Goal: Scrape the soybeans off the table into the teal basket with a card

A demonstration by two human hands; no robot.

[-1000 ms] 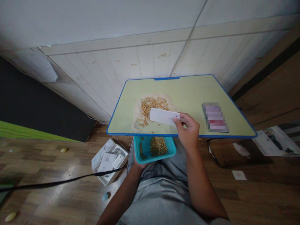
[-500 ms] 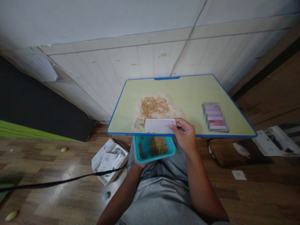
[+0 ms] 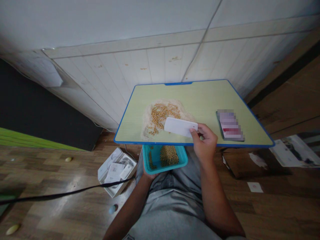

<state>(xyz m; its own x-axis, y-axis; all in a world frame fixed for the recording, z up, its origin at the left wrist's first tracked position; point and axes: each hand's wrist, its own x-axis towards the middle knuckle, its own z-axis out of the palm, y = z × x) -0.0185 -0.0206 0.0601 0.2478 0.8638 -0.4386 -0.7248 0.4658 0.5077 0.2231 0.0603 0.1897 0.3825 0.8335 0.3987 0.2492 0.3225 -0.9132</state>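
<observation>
My right hand [image 3: 205, 141] pinches one end of a flat white plastic scraper [image 3: 180, 127] and holds it over the near part of the table. Beneath and beyond it lies a heap of round tan beans [image 3: 162, 113] on a bed of pale grains [image 3: 147, 121], which look like rice. Below the table's front edge, my left hand [image 3: 150, 174] supports a turquoise plastic tub [image 3: 162, 171] from the left and underneath; most of its fingers are hidden. Beans [image 3: 169, 155] are piled in the tub's right half, with a smaller strip of them at the left.
The green table [image 3: 205, 96] has a blue rim and stands against the wall. A phone with a blurred screen [image 3: 230, 125] lies at its right. On the floor are an open white box [image 3: 117, 171] with cables and a brown carton [image 3: 240, 163]. A black strap [image 3: 75, 190] crosses at left.
My right hand has moved right and slightly away from me with the scraper, now tilted, uncovering the near-left edge of the heap. The tub and my left hand stay in place.
</observation>
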